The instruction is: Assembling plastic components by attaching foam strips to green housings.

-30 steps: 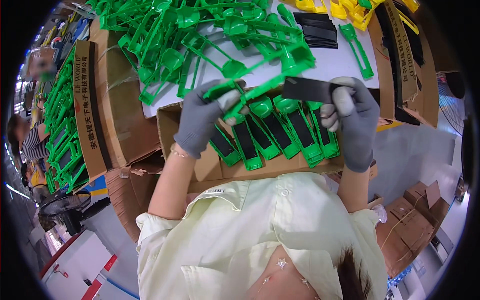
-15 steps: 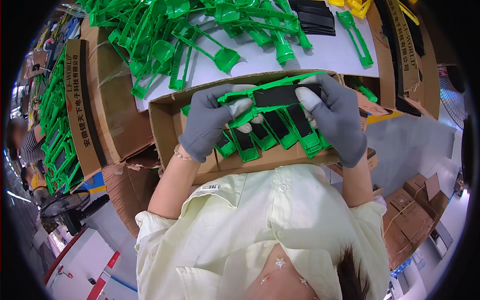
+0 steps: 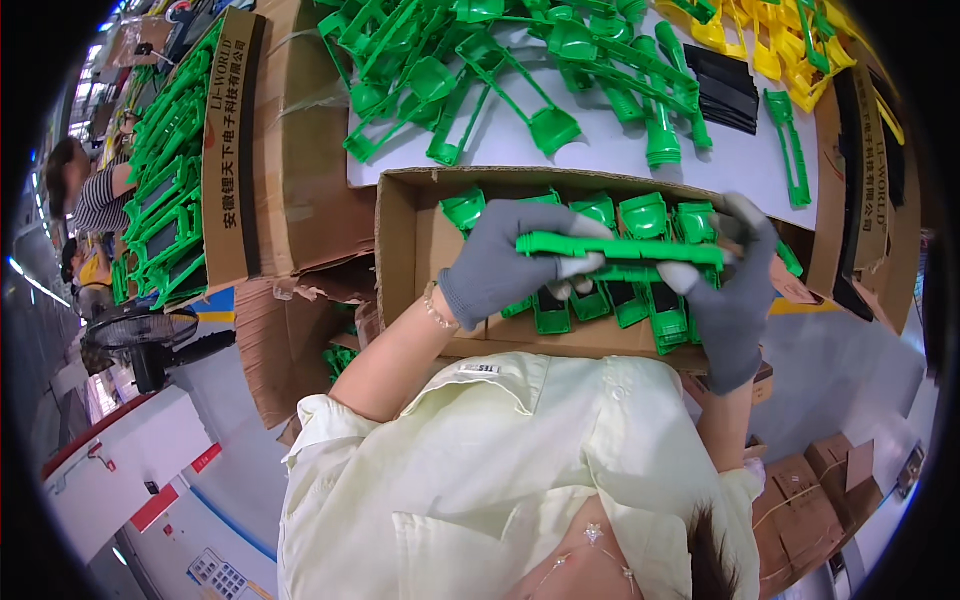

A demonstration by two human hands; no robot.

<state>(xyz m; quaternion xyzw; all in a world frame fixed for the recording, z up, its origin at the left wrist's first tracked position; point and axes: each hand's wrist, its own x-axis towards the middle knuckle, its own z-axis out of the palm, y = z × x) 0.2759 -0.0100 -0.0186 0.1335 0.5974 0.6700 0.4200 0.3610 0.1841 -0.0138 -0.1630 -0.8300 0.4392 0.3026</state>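
A long green plastic frame (image 3: 625,248) is held level between my gloved hands, its narrow side facing up. My left hand (image 3: 510,255) pinches the left end. At the other end, the thumb and fingers of my right hand (image 3: 735,315) close round it; those fingertips are slightly blurred. Whatever the frame carries on its broad face is turned out of sight. Below it, an open cardboard box (image 3: 408,262) contains several similar green frames (image 3: 552,315) in a row, some with black strips inside. My hands hide part of that row.
Loose green parts (image 3: 430,80) are heaped on the white tabletop (image 3: 400,165), beside a stack of black strips (image 3: 722,88). Yellow parts (image 3: 770,45) lie at the far right. A carton (image 3: 232,150) of green parts stands left, with a black fan (image 3: 145,345) and another person (image 3: 95,195) beyond.
The green frame has turned from a tilt, with its black strip showing, to level and side-on. My hands have stayed on its ends. The whole view has shifted, with the scene appearing further right.
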